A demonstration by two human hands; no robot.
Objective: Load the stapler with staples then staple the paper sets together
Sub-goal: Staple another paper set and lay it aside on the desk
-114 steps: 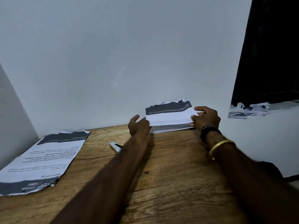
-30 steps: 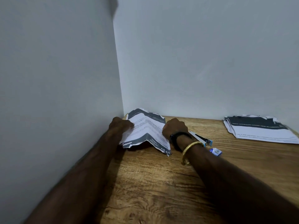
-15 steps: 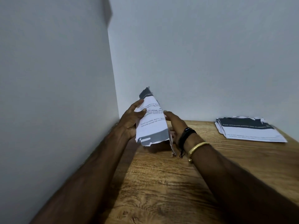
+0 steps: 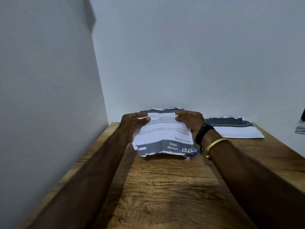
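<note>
Left hand (image 4: 133,122) and right hand (image 4: 191,120), fingers clamped on paper set (image 4: 162,134) side edges above bench (image 4: 165,187): light, floppy, ragged-edged; likely best supported on both sides.

A wooden table (image 4: 165,187) stands in a corner, with one wall (image 4: 41,96) along its left edge and another wall (image 4: 198,55) along its far edge. Toward the far left part of the table, a set of papers (image 4: 162,138) is held between two hands. The left hand (image 4: 133,122) is at the left edge of the papers; the right hand (image 4: 192,121) is at the right edge. The near edge of the papers hangs just above the tabletop. A second stack of papers (image 4: 234,129) lies flat on the table to the right of the right hand, close to the far wall.
</note>
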